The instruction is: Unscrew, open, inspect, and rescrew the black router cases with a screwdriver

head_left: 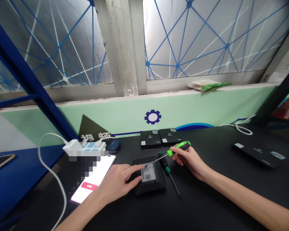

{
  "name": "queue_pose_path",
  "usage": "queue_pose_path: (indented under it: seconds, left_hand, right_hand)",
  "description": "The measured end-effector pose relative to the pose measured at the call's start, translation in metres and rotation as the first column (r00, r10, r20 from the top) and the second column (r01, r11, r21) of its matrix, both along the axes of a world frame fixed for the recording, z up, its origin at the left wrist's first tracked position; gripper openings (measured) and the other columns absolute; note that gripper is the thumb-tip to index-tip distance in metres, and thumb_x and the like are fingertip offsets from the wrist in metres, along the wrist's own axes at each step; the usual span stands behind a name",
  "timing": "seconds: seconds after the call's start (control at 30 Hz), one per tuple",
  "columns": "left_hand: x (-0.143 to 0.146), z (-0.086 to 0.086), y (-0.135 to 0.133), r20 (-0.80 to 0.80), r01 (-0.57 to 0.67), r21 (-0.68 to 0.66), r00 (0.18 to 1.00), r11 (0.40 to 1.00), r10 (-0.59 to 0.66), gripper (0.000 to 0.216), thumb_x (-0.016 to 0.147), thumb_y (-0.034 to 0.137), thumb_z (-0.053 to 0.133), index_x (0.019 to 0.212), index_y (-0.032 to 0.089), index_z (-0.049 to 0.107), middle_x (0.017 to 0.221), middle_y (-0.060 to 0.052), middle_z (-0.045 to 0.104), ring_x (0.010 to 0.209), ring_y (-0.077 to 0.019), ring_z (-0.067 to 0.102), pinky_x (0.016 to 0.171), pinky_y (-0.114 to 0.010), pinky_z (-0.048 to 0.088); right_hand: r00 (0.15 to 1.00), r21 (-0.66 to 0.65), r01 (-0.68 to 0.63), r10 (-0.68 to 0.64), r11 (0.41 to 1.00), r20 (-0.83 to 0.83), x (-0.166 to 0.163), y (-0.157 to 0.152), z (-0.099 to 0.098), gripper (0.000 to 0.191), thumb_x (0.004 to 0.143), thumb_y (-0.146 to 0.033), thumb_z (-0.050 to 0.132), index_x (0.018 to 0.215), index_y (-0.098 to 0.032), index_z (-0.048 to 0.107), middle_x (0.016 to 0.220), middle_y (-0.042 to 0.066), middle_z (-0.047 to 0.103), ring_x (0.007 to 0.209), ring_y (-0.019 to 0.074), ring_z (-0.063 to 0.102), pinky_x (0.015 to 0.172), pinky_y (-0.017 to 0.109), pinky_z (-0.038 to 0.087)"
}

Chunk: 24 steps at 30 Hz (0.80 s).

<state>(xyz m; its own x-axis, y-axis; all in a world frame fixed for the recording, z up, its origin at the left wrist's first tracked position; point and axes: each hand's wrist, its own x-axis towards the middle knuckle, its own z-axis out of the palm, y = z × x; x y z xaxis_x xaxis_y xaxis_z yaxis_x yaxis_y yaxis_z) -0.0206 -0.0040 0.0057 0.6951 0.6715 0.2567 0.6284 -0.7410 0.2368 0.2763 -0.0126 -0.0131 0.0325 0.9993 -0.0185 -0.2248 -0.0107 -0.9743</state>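
Note:
My right hand (186,158) grips the handle of a green and black screwdriver (183,146), held slanted with its thin shaft running down to the left. The shaft's tip meets the white label (149,173) of a black box-shaped device (161,184) lying flat on the table. My left hand (121,179) rests at the device's left side, index finger and thumb stretched apart over the label, the index fingertip close to the screwdriver's tip. Its other fingers are partly hidden. A second screwdriver (167,168), dark green, lies beside the device on the right.
Two flat black boxes (150,138) lie by the wall, and another black box (258,155) is at the right. A lit phone (92,179), a power strip (93,146) with a white cable (51,173) and a dark blue rounded object (113,145) are on the left.

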Motion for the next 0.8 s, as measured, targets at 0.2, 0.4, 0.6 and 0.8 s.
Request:
queue_pose_path:
  seconds: [0.2,0.4,0.6,0.8]
  left_hand:
    - [0.0000,-0.0008,0.0001,-0.001,0.019,-0.007,1.000,1.000,-0.019,0.031,0.097,0.034,0.052,0.123,0.028,0.067,0.064,0.002,0.061,0.055,-0.0138,0.058,0.053,-0.023,0.038]
    - [0.0002,-0.0004,-0.0002,0.001,0.037,-0.032,0.999,0.999,-0.037,0.031,0.098,0.032,0.051,0.125,0.029,0.065,0.074,0.000,0.069,0.057,-0.0140,0.060,0.054,-0.024,0.040]
    - [0.0020,0.0022,-0.0013,0.003,0.038,-0.036,0.999,0.999,-0.038,0.032,0.098,0.033,0.050,0.125,0.028,0.066,0.077,-0.001,0.072,0.057,-0.0141,0.061,0.054,-0.024,0.042]
    - [0.0020,0.0032,-0.0017,0.004,0.065,-0.039,0.998,0.997,-0.064,0.032,0.099,0.032,0.048,0.124,0.027,0.067,0.076,-0.002,0.071,0.056,-0.0139,0.061,0.056,-0.025,0.044]
  right_hand:
    - [0.999,-0.061,0.009,-0.012,0.998,-0.045,0.0008,0.0002,-0.0006,0.032,0.072,-0.042,0.083,0.078,-0.014,0.068,0.060,0.003,0.064,0.050,0.0107,0.046,0.045,0.023,0.031]
    - [0.999,-0.056,0.002,-0.004,0.998,-0.045,0.0004,0.0000,0.0003,0.032,0.073,-0.042,0.082,0.080,-0.013,0.069,0.060,0.002,0.064,0.049,0.0099,0.045,0.046,0.023,0.030]
    - [0.998,-0.064,0.002,-0.006,0.998,-0.059,0.0001,-0.0010,-0.0001,0.032,0.072,-0.043,0.082,0.079,-0.014,0.069,0.060,0.002,0.064,0.050,0.0104,0.045,0.047,0.024,0.031]
    - [0.996,-0.066,0.019,-0.025,0.998,-0.080,0.0012,-0.0009,0.0007,0.032,0.072,-0.042,0.082,0.081,-0.014,0.069,0.061,0.002,0.064,0.048,0.0096,0.042,0.047,0.025,0.031]
